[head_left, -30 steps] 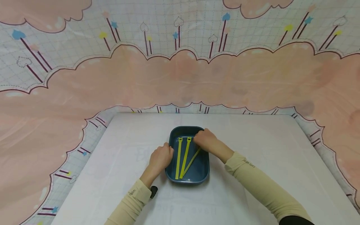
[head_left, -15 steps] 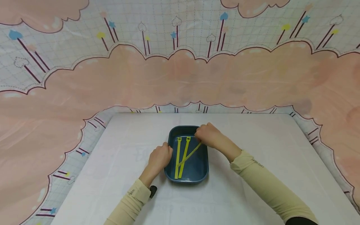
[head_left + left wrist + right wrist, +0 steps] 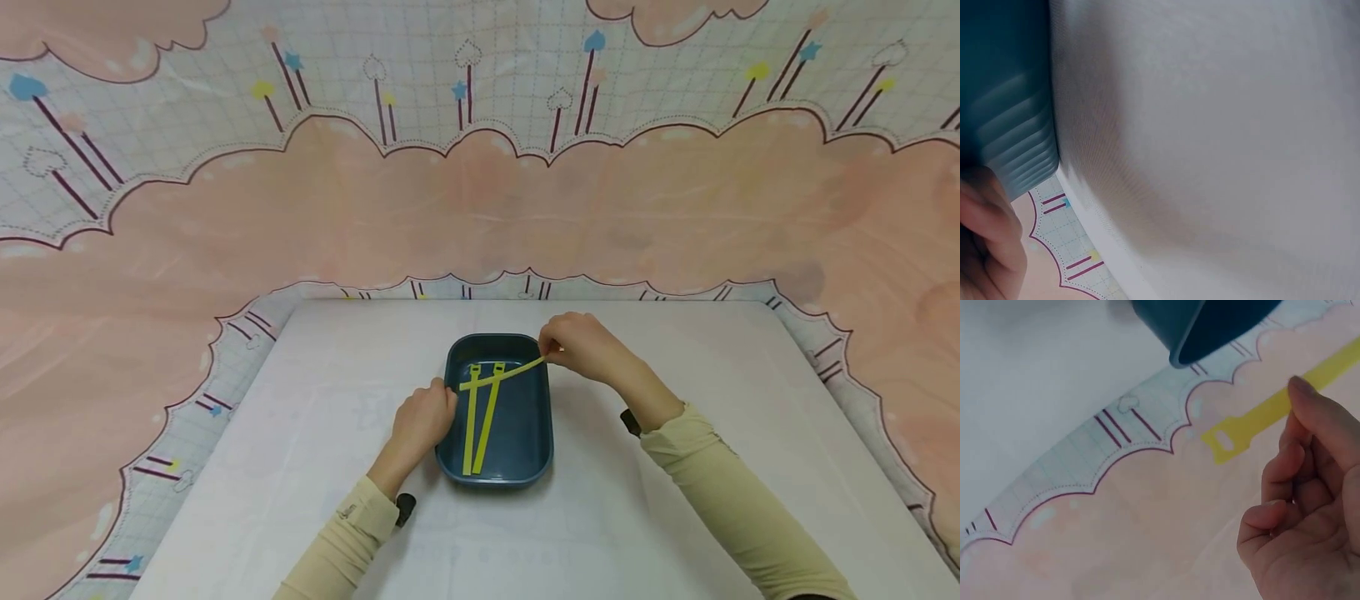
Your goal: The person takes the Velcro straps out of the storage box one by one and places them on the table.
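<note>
Right hand pinches one yellow strap, lifting it crosswise over two straps lying in the blue tray; left hand grips the tray's rim on the counter. Judging by this, removal is underway; next, draw it clear

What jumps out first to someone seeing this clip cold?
A dark blue tray sits mid-table on the white cover, with two yellow straps lying lengthwise in it. The right hand pinches a third yellow strap, lifted slantwise across the tray's far end. The left hand holds the tray's left rim, and a pink cloud-patterned backdrop fills the space behind.
</note>
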`<action>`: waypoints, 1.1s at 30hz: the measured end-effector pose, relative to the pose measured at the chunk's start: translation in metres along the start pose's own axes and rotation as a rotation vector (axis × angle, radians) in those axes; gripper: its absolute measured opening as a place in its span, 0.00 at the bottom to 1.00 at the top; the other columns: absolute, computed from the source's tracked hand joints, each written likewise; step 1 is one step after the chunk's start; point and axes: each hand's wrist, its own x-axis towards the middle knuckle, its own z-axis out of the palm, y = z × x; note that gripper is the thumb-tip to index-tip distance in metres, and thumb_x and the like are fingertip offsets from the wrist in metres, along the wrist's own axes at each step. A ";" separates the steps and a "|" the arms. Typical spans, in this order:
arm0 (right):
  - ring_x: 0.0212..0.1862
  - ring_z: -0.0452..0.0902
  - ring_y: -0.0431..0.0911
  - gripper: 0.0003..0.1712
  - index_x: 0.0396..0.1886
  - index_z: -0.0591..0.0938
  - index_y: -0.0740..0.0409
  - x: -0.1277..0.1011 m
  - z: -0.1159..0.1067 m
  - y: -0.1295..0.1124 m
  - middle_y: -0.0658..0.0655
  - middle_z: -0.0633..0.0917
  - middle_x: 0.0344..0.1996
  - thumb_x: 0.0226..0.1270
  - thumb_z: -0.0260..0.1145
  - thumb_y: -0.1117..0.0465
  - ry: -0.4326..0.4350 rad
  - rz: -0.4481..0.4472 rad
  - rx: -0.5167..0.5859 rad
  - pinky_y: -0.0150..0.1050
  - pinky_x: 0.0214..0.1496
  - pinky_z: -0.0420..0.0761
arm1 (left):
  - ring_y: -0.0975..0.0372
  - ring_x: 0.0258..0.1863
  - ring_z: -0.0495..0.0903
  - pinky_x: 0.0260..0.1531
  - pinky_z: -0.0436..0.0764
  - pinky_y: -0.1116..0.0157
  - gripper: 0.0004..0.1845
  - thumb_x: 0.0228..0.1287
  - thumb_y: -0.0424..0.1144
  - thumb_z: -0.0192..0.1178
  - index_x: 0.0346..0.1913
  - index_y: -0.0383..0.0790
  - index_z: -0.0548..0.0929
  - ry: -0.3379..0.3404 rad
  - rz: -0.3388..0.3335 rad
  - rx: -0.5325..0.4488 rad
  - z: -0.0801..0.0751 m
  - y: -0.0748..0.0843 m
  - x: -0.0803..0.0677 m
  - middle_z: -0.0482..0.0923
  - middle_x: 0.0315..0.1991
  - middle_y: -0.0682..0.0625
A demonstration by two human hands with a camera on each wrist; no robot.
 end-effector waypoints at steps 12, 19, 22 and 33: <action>0.36 0.74 0.47 0.06 0.36 0.84 0.57 -0.024 -0.007 0.018 0.52 0.81 0.29 0.64 0.69 0.59 0.128 0.265 0.454 0.41 0.39 0.74 | 0.58 0.16 0.70 0.16 0.68 0.64 0.13 0.73 0.40 0.47 0.34 0.33 0.74 0.003 0.009 0.000 -0.001 0.001 0.000 0.68 0.18 0.46; 0.37 0.73 0.50 0.13 0.40 0.83 0.60 -0.038 -0.005 0.026 0.57 0.81 0.34 0.67 0.67 0.54 0.115 0.400 0.604 0.43 0.42 0.72 | 0.58 0.16 0.70 0.16 0.68 0.65 0.14 0.73 0.40 0.47 0.35 0.33 0.75 0.003 0.012 0.007 0.001 -0.001 0.001 0.68 0.18 0.46; 0.39 0.72 0.50 0.14 0.41 0.82 0.61 -0.043 -0.003 0.029 0.59 0.81 0.35 0.67 0.67 0.53 0.108 0.435 0.633 0.43 0.43 0.71 | 0.58 0.16 0.70 0.16 0.68 0.65 0.14 0.73 0.40 0.47 0.35 0.32 0.75 0.000 0.011 0.012 0.001 -0.001 0.001 0.68 0.18 0.46; 0.42 0.69 0.49 0.19 0.42 0.82 0.61 -0.055 0.018 0.040 0.56 0.80 0.37 0.69 0.63 0.49 0.038 0.534 0.639 0.43 0.43 0.68 | 0.57 0.16 0.70 0.17 0.69 0.64 0.14 0.72 0.40 0.48 0.34 0.32 0.75 0.012 0.012 0.020 0.000 0.002 0.001 0.68 0.18 0.46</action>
